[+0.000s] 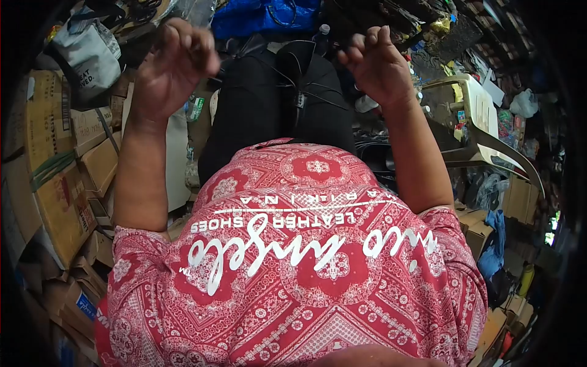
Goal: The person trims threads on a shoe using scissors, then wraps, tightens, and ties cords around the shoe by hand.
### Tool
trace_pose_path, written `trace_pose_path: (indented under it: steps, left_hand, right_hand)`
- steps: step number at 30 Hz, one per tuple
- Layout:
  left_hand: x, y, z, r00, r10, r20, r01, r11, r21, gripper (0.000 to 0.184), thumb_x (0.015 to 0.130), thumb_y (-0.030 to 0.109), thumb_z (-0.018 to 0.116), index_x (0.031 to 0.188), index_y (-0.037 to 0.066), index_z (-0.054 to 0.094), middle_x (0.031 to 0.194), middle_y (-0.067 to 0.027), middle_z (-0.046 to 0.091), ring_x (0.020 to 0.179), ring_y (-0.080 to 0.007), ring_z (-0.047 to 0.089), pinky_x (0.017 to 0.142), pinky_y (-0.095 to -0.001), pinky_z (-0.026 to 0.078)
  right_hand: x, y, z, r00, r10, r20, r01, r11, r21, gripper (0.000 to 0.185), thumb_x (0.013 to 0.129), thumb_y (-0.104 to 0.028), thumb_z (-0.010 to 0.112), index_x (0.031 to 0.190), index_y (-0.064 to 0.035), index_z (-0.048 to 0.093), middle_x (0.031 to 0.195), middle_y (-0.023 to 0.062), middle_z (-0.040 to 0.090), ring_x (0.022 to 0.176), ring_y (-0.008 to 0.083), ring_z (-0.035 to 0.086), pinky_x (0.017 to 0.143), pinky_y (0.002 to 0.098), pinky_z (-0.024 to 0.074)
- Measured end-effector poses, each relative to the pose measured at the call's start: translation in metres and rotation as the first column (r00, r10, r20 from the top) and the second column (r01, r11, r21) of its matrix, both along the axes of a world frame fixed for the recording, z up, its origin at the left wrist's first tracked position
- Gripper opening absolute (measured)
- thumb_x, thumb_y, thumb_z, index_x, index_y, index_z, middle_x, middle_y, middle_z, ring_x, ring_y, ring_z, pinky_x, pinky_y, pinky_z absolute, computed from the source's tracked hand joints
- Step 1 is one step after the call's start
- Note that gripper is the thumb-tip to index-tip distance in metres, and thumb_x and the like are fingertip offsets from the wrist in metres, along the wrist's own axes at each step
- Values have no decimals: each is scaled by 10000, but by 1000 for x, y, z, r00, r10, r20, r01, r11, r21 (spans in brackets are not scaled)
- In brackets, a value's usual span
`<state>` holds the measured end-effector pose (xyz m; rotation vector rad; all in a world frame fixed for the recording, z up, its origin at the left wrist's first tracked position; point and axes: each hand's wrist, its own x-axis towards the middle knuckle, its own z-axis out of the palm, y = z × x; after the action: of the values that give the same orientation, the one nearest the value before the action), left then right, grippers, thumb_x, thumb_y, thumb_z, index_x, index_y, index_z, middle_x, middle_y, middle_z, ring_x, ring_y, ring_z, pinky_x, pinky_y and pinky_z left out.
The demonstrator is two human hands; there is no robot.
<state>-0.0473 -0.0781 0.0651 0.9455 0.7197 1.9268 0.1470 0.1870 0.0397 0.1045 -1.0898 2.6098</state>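
My left hand [174, 70] is raised at the upper left, its fingers curled in and slightly blurred. On the other side, my right hand [380, 68] is held up at about the same height, fingers bent together. Whatever the fingers hold, if anything, is too small to make out. Between my thighs stands a black, leather-like piece [295, 64], upright and apart from both hands. Thin dark cords run out sideways from it across my black trousers [238, 101]; their far ends are lost to sight.
Cardboard boxes [52, 122] are stacked on the left, below a grey-white bag [88, 52]. A blue bag [266, 18] lies ahead of my knees, near a small bottle [323, 33]. A cream plastic chair [480, 113] stands at the right amid clutter.
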Motion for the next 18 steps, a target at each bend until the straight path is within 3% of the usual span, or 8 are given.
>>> trace_pose_path:
  steps: [2,3,4,5,7,9,12,18]
  left_hand:
    - [-2,-7,-14,986,-162,-45,160,986,-35,241,925,268,521,880,42,592,880,-39,591,720,-163,548,701,-314,468]
    - [1,-11,-24,943,-95,-320,-25,936,-351,214,897,246,562,870,37,600,855,-41,602,707,-167,562,674,-314,469]
    - [4,-15,-35,813,-120,-569,-282,774,-566,192,870,223,602,861,31,607,831,-42,613,694,-172,576,648,-313,471]
    - [3,-19,-49,816,-114,-567,-286,773,-567,192,870,223,602,861,31,607,831,-42,613,694,-172,576,648,-313,471]
    - [-8,-25,-72,251,-220,-943,-547,771,-326,152,785,151,670,854,24,623,794,-47,618,718,-184,586,657,-303,467]
    - [-44,-53,-78,136,-124,-983,-661,727,-183,156,727,89,690,855,17,636,813,-88,615,737,-194,590,668,-302,467]
    - [-118,-135,-54,-89,-137,-987,-875,483,12,172,751,92,660,901,11,642,876,-116,611,774,-227,595,707,-321,461]
    - [-211,-307,1,31,-338,-941,-981,-192,37,289,844,256,583,1033,47,647,995,-142,650,931,-282,619,808,-345,453]
  right_hand:
    - [16,12,-1,990,48,134,-81,963,255,206,931,-268,511,881,-84,590,804,21,595,693,107,525,696,254,453]
    - [22,11,2,960,60,272,-189,857,479,223,936,-281,502,888,-86,598,787,12,594,667,94,501,674,242,442]
    - [28,2,2,864,-267,427,-233,540,809,262,929,-293,520,950,-50,618,815,14,625,696,104,542,709,245,447]
    - [33,-3,-8,842,-285,458,-297,463,835,260,909,-271,546,988,-34,618,849,36,642,733,133,574,731,259,455]
    - [43,5,-31,819,-305,486,-365,376,852,273,889,-250,573,1026,-18,618,883,58,660,770,162,605,753,273,463]
    - [69,43,-43,743,-524,417,-499,-17,867,279,848,-183,596,1083,-34,606,952,107,668,867,212,631,796,298,471]
    - [141,110,-44,449,-826,342,-615,-8,789,305,838,-247,604,1108,-107,624,1011,131,655,933,222,634,799,318,472]
    - [398,255,-33,-26,-998,52,-849,50,526,358,814,-374,609,1089,-149,652,1026,144,645,974,289,614,850,396,463]
